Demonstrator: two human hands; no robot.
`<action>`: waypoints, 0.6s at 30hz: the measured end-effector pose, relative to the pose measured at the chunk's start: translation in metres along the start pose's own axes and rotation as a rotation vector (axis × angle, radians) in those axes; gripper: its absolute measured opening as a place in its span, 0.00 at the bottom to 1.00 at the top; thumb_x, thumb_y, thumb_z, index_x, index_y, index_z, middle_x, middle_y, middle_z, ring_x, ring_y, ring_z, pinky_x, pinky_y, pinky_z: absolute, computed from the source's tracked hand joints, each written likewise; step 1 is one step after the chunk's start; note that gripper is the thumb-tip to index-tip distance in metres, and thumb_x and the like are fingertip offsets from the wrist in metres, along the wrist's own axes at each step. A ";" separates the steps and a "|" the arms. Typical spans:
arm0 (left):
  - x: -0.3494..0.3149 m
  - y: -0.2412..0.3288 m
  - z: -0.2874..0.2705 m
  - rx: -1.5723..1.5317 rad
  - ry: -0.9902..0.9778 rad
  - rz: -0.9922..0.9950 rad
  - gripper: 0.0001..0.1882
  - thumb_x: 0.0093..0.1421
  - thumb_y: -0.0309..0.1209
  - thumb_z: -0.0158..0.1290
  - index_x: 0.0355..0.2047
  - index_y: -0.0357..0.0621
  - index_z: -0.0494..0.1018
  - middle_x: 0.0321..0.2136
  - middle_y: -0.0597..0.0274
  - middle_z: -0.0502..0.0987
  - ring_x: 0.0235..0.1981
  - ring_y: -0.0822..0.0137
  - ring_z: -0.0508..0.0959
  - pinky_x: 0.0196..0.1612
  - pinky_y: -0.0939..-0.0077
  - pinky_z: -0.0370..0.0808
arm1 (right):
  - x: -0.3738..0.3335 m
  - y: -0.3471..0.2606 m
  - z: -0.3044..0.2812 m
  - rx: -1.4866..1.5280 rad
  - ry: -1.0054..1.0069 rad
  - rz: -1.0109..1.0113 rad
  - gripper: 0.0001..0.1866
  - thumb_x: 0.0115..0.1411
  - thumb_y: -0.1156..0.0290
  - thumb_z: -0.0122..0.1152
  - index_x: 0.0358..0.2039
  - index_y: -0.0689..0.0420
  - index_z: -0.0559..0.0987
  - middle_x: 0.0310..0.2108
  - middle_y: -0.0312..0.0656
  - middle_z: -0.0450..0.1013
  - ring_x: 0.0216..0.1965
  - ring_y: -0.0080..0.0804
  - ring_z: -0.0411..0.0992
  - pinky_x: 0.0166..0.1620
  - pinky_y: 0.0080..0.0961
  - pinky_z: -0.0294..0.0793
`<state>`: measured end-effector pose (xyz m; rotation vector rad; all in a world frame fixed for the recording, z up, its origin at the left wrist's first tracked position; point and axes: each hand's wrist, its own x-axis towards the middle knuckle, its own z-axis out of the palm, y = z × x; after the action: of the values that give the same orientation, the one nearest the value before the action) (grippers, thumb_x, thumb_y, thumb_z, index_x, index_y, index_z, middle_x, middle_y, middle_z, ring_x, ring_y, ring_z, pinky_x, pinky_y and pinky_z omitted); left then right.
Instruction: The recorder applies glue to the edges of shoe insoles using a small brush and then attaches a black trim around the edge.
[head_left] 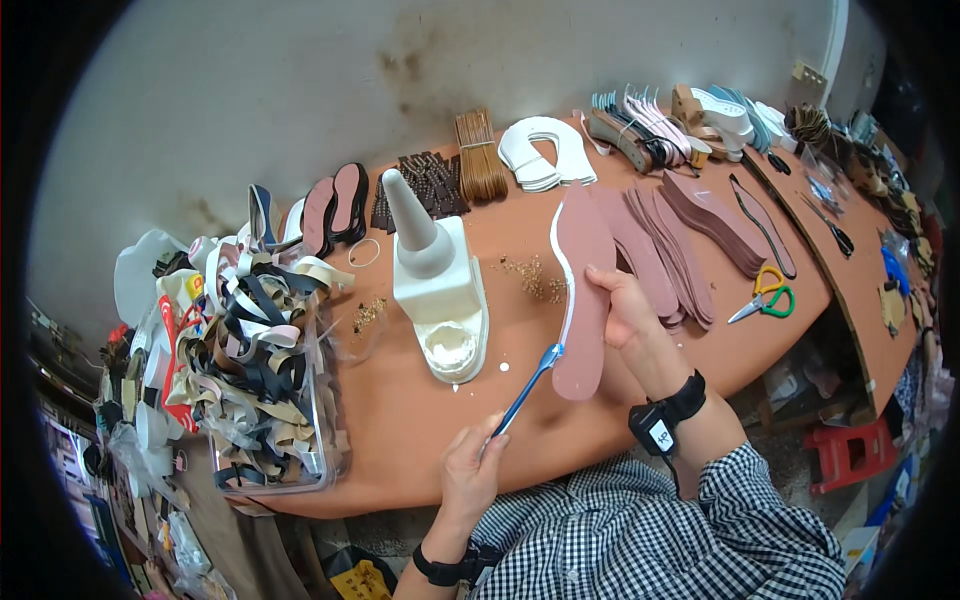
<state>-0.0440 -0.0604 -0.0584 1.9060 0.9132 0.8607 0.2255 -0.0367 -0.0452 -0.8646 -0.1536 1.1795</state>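
My right hand grips a pink shoe insole by its right edge, thumb on the face, and holds it up over the table. A white band of what looks like glue runs down the insole's left edge. My left hand is closed round the handle of a blue toothbrush. Its head touches the insole's lower left edge, at the end of the white band. To the left stands a white glue dispenser with a tall grey cone and a shallow well holding white paste.
Pink insole stacks, yellow-green scissors and a black-edged sole lie on the right. A clear bin of strap scraps fills the left. Along the wall are brown strip bundles and white curved pieces. A red stool stands below.
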 end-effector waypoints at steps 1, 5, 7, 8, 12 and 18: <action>-0.001 0.000 0.000 -0.002 -0.002 -0.012 0.12 0.52 0.22 0.52 0.39 0.38 0.72 0.22 0.59 0.72 0.23 0.70 0.72 0.27 0.79 0.69 | 0.003 0.000 -0.003 0.004 -0.001 -0.006 0.10 0.56 0.71 0.48 0.36 0.62 0.70 0.30 0.41 0.71 0.30 0.30 0.70 0.36 0.29 0.72; -0.008 -0.002 -0.002 0.026 -0.010 -0.025 0.12 0.52 0.22 0.52 0.39 0.38 0.72 0.21 0.59 0.71 0.23 0.70 0.72 0.27 0.79 0.68 | 0.008 -0.002 -0.007 0.001 0.044 -0.038 0.10 0.56 0.70 0.49 0.36 0.62 0.70 0.30 0.41 0.71 0.31 0.30 0.70 0.36 0.30 0.72; -0.011 -0.003 -0.003 0.030 -0.010 -0.029 0.12 0.52 0.22 0.52 0.39 0.38 0.72 0.21 0.60 0.71 0.22 0.71 0.71 0.26 0.80 0.68 | 0.010 -0.003 -0.008 0.017 0.066 -0.015 0.11 0.57 0.72 0.49 0.38 0.63 0.69 0.33 0.41 0.69 0.34 0.30 0.68 0.39 0.32 0.70; -0.013 -0.002 -0.003 0.017 -0.009 -0.038 0.13 0.52 0.22 0.52 0.39 0.38 0.72 0.21 0.60 0.71 0.22 0.71 0.71 0.26 0.80 0.68 | 0.010 -0.004 -0.009 0.025 0.077 -0.004 0.11 0.57 0.73 0.49 0.39 0.63 0.68 0.34 0.41 0.68 0.35 0.30 0.67 0.41 0.33 0.69; -0.018 -0.003 -0.003 0.013 -0.001 -0.046 0.12 0.52 0.22 0.52 0.39 0.38 0.72 0.21 0.60 0.71 0.22 0.71 0.71 0.27 0.80 0.68 | 0.010 -0.004 -0.009 0.061 0.070 -0.022 0.11 0.57 0.72 0.49 0.39 0.63 0.69 0.35 0.42 0.68 0.36 0.31 0.67 0.43 0.33 0.68; -0.025 -0.005 -0.001 -0.009 0.022 -0.047 0.13 0.52 0.22 0.52 0.39 0.37 0.72 0.21 0.60 0.71 0.22 0.72 0.71 0.27 0.80 0.68 | 0.010 -0.006 -0.005 0.134 0.141 -0.106 0.12 0.57 0.73 0.47 0.41 0.63 0.68 0.37 0.42 0.68 0.38 0.32 0.67 0.45 0.33 0.67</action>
<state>-0.0589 -0.0793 -0.0681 1.8636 0.9624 0.8584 0.2363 -0.0308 -0.0481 -0.8087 -0.0047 1.0145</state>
